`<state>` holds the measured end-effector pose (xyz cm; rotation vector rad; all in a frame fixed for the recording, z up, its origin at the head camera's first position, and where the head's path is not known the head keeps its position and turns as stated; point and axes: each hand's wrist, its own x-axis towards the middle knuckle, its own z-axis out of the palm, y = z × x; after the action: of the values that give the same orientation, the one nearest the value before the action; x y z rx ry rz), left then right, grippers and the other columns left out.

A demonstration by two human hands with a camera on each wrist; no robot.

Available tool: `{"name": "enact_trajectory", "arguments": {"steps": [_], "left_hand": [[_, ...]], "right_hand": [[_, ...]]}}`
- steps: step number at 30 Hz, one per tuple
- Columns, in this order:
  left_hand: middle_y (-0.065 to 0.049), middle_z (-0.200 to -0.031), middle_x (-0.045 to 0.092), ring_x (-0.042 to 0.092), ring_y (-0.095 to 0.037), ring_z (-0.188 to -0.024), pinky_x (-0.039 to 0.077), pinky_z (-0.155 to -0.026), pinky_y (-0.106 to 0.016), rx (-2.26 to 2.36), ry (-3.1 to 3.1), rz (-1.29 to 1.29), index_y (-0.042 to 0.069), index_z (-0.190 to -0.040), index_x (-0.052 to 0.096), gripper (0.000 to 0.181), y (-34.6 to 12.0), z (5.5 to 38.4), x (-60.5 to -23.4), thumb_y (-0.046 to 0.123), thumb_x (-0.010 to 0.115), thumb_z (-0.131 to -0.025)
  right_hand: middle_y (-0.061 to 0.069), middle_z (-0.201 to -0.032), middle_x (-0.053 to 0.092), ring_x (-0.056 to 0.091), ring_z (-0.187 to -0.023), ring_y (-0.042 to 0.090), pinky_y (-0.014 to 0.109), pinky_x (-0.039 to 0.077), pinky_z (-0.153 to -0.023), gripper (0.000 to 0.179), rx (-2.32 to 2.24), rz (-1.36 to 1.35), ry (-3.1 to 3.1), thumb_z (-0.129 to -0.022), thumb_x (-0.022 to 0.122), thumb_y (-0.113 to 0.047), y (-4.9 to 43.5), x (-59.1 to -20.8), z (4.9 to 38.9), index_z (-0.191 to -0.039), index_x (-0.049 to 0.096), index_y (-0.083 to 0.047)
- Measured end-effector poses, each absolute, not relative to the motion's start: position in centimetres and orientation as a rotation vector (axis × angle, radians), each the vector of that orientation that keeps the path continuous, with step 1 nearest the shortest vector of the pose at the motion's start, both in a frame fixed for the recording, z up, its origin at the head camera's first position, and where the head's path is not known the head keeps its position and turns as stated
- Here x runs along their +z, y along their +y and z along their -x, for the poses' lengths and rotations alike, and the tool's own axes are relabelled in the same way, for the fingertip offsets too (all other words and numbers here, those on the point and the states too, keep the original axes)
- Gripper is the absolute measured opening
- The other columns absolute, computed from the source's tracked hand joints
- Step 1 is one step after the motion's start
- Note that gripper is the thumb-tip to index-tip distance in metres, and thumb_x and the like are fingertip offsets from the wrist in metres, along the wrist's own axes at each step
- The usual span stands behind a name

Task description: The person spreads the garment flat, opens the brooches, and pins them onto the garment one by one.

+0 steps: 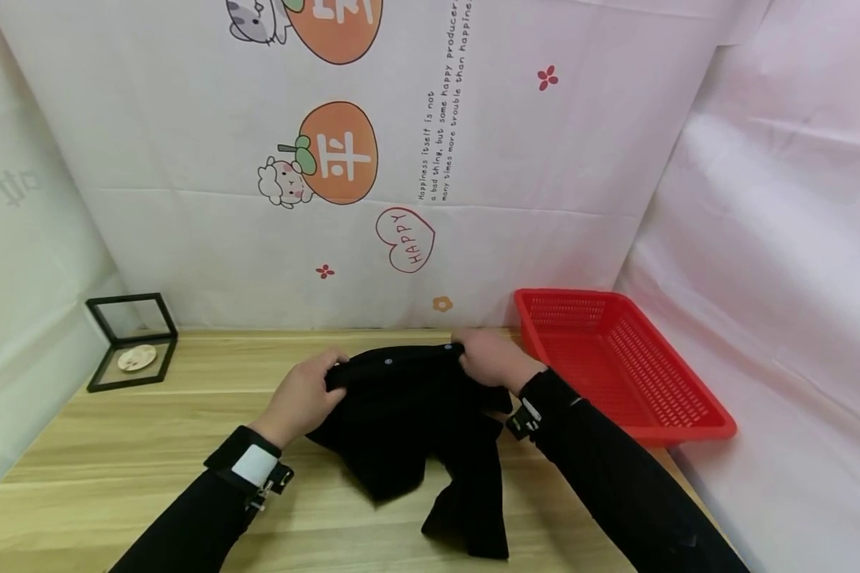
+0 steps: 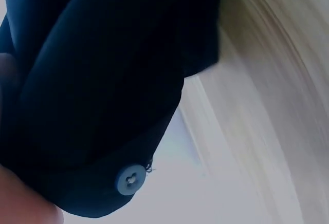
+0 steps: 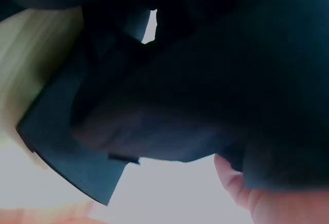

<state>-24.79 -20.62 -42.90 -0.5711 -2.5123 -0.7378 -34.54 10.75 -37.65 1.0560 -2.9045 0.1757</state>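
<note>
A black shirt [image 1: 408,414] with small buttons along its upper edge hangs between both hands over the wooden table. My left hand [image 1: 303,399] pinches the shirt's upper left corner between thumb and fingers. At the other end of that edge, my right hand [image 1: 492,357] grips the cloth near a button. A sleeve-like part [image 1: 473,493] dangles at the lower right. Close up in the left wrist view, a blue-grey button [image 2: 130,180] sits on the dark edge. Folds of dark cloth [image 3: 195,90] fill much of the right wrist view and cover part of the fingers.
A red plastic basket [image 1: 631,434] stands at the right, close beyond my right forearm. At the back left is a black-framed stand [image 1: 132,383] with a pale round piece [image 1: 137,357]. White printed cloth [image 1: 516,159] walls the table [image 1: 208,430] at the back and sides.
</note>
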Motion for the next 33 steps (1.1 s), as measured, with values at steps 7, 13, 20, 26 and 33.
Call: {"name": "enact_trajectory", "arguments": {"steps": [7, 13, 20, 26, 33], "left_hand": [[0.007, -0.062, 0.050, 0.041, -0.006, -0.049, 0.042, -0.049, -0.028, -0.586, -2.592, 0.627, 0.008, -0.103, 0.060, 0.027, -21.1, 24.4, -42.9, 0.011, 0.079, -0.083], [0.010, -0.056, 0.041, 0.038, -0.007, -0.046, 0.035, -0.042, -0.025, -0.433, -2.638, 0.609, 0.013, -0.082, 0.050, 0.030, -21.9, 23.9, -42.9, 0.019, 0.080, -0.084], [0.007, -0.052, 0.036, 0.037, -0.010, -0.045, 0.033, -0.045, -0.027, -0.370, -2.747, 0.546, 0.012, -0.078, 0.051, 0.030, -22.8, 23.7, -42.2, 0.023, 0.078, -0.083], [0.004, -0.055, 0.046, 0.043, -0.013, -0.047, 0.035, -0.043, -0.030, -0.431, -2.835, 0.468, 0.007, -0.091, 0.057, 0.022, -23.7, 23.7, -41.3, 0.012, 0.076, -0.080], [0.004, -0.059, 0.049, 0.044, -0.016, -0.050, 0.038, -0.045, -0.032, -0.478, -2.802, 0.385, 0.009, -0.088, 0.058, 0.017, -24.4, 24.0, -39.6, 0.002, 0.069, -0.076]], "right_hand": [[-0.003, -0.081, 0.061, 0.058, -0.079, 0.018, 0.042, 0.049, -0.070, 0.019, -0.044, -1.010, -2.838, -0.093, 0.056, -0.006, 11.1, -36.4, 34.3, -0.088, 0.065, -0.022], [-0.001, -0.079, 0.059, 0.058, -0.079, 0.018, 0.036, 0.052, -0.073, 0.017, -0.124, -1.011, -2.828, -0.095, 0.055, -0.006, 11.1, -35.5, 34.5, -0.085, 0.063, -0.017], [0.000, -0.079, 0.057, 0.057, -0.079, 0.016, 0.030, 0.052, -0.072, 0.015, -0.165, -1.028, -2.823, -0.096, 0.054, -0.004, 11.3, -35.0, 34.7, -0.091, 0.063, -0.014], [0.001, -0.080, 0.059, 0.059, -0.079, 0.016, 0.030, 0.053, -0.070, 0.014, -0.171, -0.988, -2.833, -0.096, 0.054, -0.005, 11.7, -34.7, 34.7, -0.090, 0.062, -0.015], [0.000, -0.076, 0.058, 0.058, -0.073, 0.017, 0.036, 0.055, -0.068, 0.018, -0.074, -0.934, -2.806, -0.095, 0.052, -0.004, 12.7, -34.7, 35.1, -0.083, 0.058, -0.016]]}}
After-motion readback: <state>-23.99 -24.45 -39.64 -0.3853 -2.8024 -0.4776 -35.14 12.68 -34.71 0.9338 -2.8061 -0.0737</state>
